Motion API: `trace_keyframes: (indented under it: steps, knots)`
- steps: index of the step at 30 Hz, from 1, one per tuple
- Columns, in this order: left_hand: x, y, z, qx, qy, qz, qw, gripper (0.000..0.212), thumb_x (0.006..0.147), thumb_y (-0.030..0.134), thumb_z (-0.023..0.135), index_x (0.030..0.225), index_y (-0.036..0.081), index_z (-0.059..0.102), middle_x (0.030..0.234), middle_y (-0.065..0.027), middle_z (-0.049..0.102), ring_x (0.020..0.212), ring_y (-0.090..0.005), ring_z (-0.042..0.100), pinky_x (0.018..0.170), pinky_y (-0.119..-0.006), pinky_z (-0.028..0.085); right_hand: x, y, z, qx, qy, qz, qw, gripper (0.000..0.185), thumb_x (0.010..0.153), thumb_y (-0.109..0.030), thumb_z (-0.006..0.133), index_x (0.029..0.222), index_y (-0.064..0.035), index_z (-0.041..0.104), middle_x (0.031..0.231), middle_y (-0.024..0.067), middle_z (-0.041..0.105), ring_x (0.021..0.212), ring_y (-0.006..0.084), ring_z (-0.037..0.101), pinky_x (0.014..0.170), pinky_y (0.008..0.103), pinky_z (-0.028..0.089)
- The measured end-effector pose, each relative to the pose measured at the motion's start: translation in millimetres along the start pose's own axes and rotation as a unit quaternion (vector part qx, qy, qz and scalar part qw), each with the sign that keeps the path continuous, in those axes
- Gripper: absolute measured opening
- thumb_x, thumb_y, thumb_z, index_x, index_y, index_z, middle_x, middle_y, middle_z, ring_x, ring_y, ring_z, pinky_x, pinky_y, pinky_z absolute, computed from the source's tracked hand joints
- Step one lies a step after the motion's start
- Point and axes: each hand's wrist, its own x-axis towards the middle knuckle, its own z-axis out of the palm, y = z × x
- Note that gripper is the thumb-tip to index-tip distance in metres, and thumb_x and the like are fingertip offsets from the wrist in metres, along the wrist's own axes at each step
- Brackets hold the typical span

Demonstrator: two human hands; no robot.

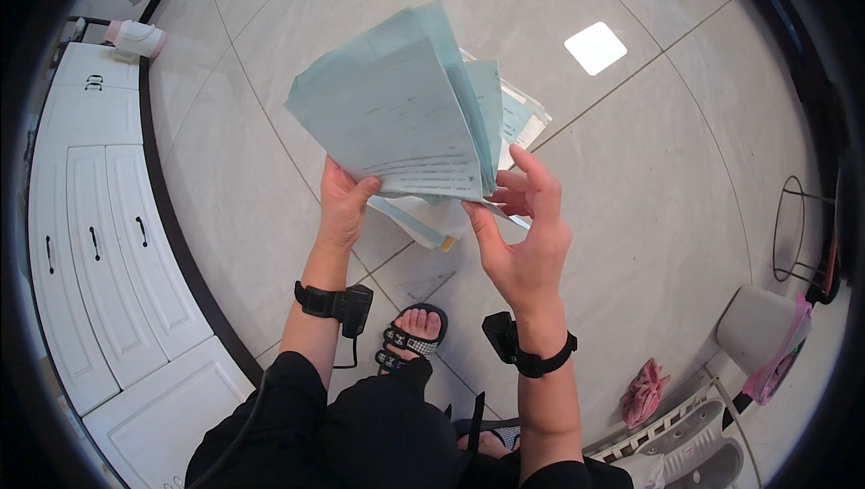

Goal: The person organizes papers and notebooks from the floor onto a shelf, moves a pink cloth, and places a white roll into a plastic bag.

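Observation:
A sheaf of pale blue-green printed sheets is fanned out in front of me, its lower edge towards my body. My left hand grips the lower left edge, thumb on top and fingers underneath. At the lower right corner my right hand has its thumb against the edge and some fingertips behind the sheets; its index finger is raised. Below the sheaf, more white and bluish papers stick out at the right and towards me, one with a yellow edge. What supports them is hidden.
White cabinets line the left, with a pink-and-white jug near their far end. On the tiled floor at right are a grey bin with a pink liner, a pink cloth and a rack with grey slippers.

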Motion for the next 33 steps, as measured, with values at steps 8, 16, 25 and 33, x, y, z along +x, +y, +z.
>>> trace_keyframes:
  steps: [8,16,25,33]
  knots:
    - [0,1,3,0.005,-0.004,-0.002,1.0,0.075,0.075,0.013,0.079,0.135,0.003,0.035,0.132,-0.008,0.048,0.124,-0.02,0.044,0.106,-0.036,0.033,1,10,0,-0.074,-0.016,-0.081,0.994,0.052,0.074,0.002,0.073,0.122,-0.0091,0.058,0.095,0.0082,0.066,0.076,0.0167,0.065,0.065,0.0276,0.053]
    - [0,0,2,0.008,0.001,-0.002,1.0,0.074,0.075,0.014,0.08,0.134,0.003,0.036,0.131,-0.008,0.049,0.124,-0.02,0.045,0.105,-0.035,0.034,3,8,-1,-0.163,-0.018,-0.131,0.978,0.055,0.071,0.003,0.072,0.123,-0.0117,0.061,0.1,0.0084,0.065,0.08,0.0206,0.064,0.065,0.0275,0.053]
    - [-3,-8,-6,0.027,0.0,-0.049,0.998,0.068,0.081,0.012,0.074,0.137,0.007,0.036,0.132,-0.0057,0.049,0.123,-0.0191,0.046,0.101,-0.035,0.04,11,-3,-6,-0.125,-0.028,-0.17,0.977,0.025,0.069,0.0,0.069,0.091,-0.0123,0.065,0.128,0.0059,0.058,0.127,0.0278,0.043,0.097,0.0388,0.039]
    - [1,0,-2,-0.172,-0.046,-0.127,0.976,0.059,0.099,0.045,0.036,0.143,0.007,0.031,0.141,-0.0138,0.043,0.125,-0.0294,0.047,0.1,-0.044,0.045,5,13,0,-0.25,-0.005,-0.264,0.932,0.013,0.077,-0.005,0.063,0.081,-0.0158,0.059,0.133,0.0051,0.055,0.128,0.0245,0.044,0.102,0.0366,0.036]
